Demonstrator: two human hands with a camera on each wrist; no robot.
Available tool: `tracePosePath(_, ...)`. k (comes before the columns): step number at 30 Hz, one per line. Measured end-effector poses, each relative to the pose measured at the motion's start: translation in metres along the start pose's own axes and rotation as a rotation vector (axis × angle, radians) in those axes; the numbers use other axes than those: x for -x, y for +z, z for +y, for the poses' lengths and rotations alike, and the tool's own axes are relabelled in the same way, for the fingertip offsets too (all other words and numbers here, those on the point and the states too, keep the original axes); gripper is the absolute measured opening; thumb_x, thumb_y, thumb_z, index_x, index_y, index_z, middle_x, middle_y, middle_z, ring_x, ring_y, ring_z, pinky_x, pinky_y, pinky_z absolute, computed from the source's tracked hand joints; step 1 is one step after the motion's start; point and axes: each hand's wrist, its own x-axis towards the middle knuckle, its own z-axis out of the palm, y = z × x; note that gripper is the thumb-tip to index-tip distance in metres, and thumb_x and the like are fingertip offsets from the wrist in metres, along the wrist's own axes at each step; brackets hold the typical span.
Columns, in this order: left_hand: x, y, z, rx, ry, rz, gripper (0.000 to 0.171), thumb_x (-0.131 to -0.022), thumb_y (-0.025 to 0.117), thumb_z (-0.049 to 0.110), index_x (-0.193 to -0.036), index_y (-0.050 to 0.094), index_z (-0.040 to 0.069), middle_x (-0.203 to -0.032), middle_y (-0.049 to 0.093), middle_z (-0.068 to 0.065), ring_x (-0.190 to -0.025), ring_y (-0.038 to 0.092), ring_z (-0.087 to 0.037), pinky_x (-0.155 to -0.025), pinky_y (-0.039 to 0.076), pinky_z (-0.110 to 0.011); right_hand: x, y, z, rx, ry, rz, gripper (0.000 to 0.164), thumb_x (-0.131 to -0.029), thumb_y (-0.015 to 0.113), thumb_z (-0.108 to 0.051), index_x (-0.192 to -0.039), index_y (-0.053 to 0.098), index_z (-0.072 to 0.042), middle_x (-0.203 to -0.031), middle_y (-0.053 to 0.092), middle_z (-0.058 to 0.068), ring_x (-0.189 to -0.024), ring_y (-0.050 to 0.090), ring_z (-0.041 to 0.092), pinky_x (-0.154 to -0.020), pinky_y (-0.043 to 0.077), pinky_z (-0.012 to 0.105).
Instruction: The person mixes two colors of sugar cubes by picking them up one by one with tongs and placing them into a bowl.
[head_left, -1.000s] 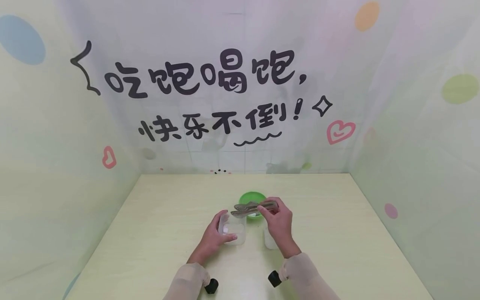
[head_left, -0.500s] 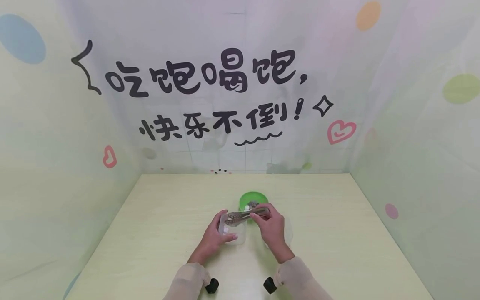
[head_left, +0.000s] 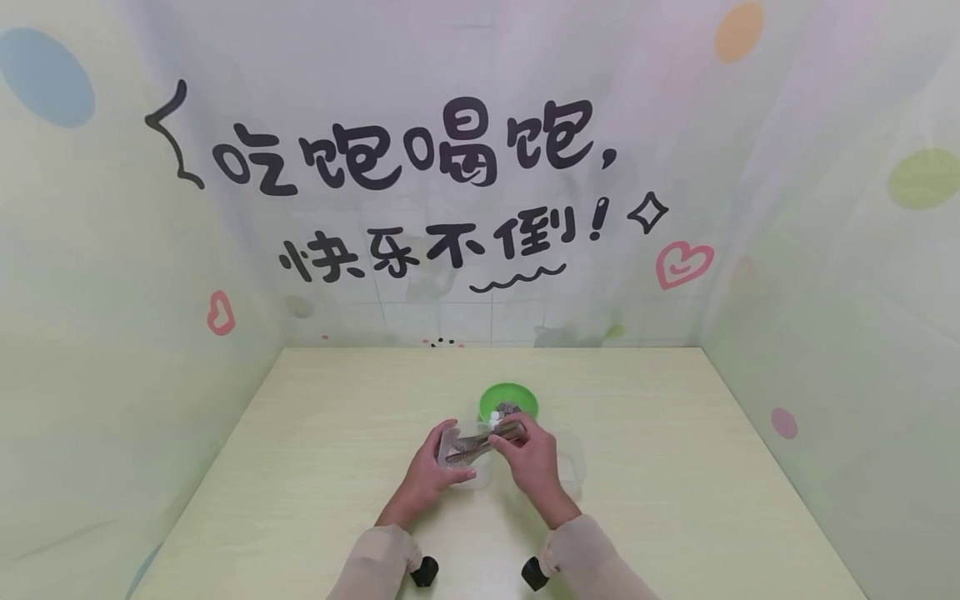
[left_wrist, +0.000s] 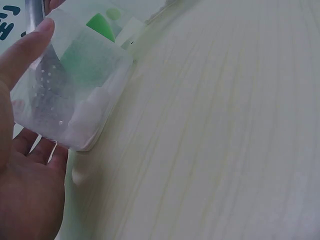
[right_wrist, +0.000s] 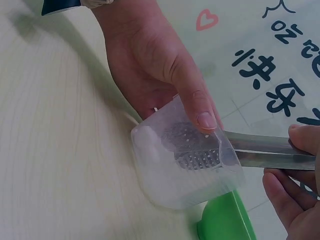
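Note:
My left hand [head_left: 420,483] grips a translucent plastic box [right_wrist: 170,185], thumb on one side and fingers under the other, its mouth tipped toward my right hand. White pieces [right_wrist: 147,145] show blurred through its wall, low inside. Thumb and fingers of my right hand [head_left: 534,462] pinch metal tongs [right_wrist: 270,150] by the handle end. The perforated heads of the tongs reach inside the box, their two arms slightly apart. Just beyond the hands stands a green bowl [head_left: 517,392], holding grey lumps [head_left: 508,407] and a few white pieces [head_left: 495,416].
A second clear container [head_left: 574,471] stands on the wooden table [head_left: 315,433], partly behind my right hand. Printed cloth walls [head_left: 360,317] enclose the table at the back and both sides.
My right hand has moved left and toward me, bringing the tongs from above the green bowl into the plastic box. The second container has come into fuller view. My left hand stays put.

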Motion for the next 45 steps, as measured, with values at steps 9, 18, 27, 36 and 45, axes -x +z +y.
tracePosePath(9,0.0,0.001,0.002,-0.014,-0.021,0.006,0.09,-0.073,0.087,0.014,-0.147,0.037,0.015,-0.143,0.044,-0.019,-0.128,0.043,-0.035,-0.105,0.035,-0.054,0.0,0.004,0.001,0.085,0.031,-0.037,0.018,-0.08,0.078,-0.006,-0.093,0.065,-0.009,-0.087,0.071,0.007,-0.074,0.066,0.016,-0.064,0.056,0.024)
tracePosePath(18,-0.001,0.0,0.0,-0.028,-0.008,0.008,0.09,-0.071,0.088,0.017,-0.146,0.038,0.015,-0.143,0.044,-0.019,-0.127,0.044,-0.035,-0.104,0.037,-0.054,-0.002,0.0,-0.001,0.06,0.002,0.003,0.017,-0.08,0.078,-0.005,-0.092,0.066,-0.007,-0.084,0.071,0.008,-0.073,0.067,0.018,-0.064,0.057,0.025)
tracePosePath(27,0.0,0.0,0.0,-0.033,-0.009,0.007,0.092,-0.07,0.088,0.016,-0.147,0.037,0.014,-0.144,0.043,-0.02,-0.129,0.043,-0.036,-0.106,0.035,-0.055,-0.005,-0.007,-0.006,0.012,-0.018,0.048,0.018,-0.079,0.079,-0.004,-0.092,0.066,-0.004,-0.084,0.071,0.009,-0.075,0.068,0.02,-0.065,0.057,0.024)
tracePosePath(36,0.0,0.0,-0.001,-0.022,-0.014,0.016,0.092,-0.07,0.088,0.017,-0.147,0.037,0.013,-0.145,0.043,-0.019,-0.13,0.042,-0.037,-0.107,0.034,-0.054,-0.005,-0.014,-0.019,0.0,-0.064,0.116,0.02,-0.078,0.079,-0.002,-0.092,0.066,-0.006,-0.082,0.072,0.005,-0.072,0.067,0.017,-0.059,0.057,0.026)
tracePosePath(45,0.002,0.001,0.003,-0.02,-0.026,0.023,0.091,-0.07,0.088,0.016,-0.146,0.038,0.014,-0.143,0.044,-0.02,-0.126,0.044,-0.036,-0.103,0.038,-0.054,-0.007,-0.024,-0.029,-0.007,-0.161,0.173,0.02,-0.079,0.079,-0.006,-0.094,0.067,-0.006,-0.083,0.072,0.006,-0.07,0.067,0.017,-0.057,0.055,0.024)
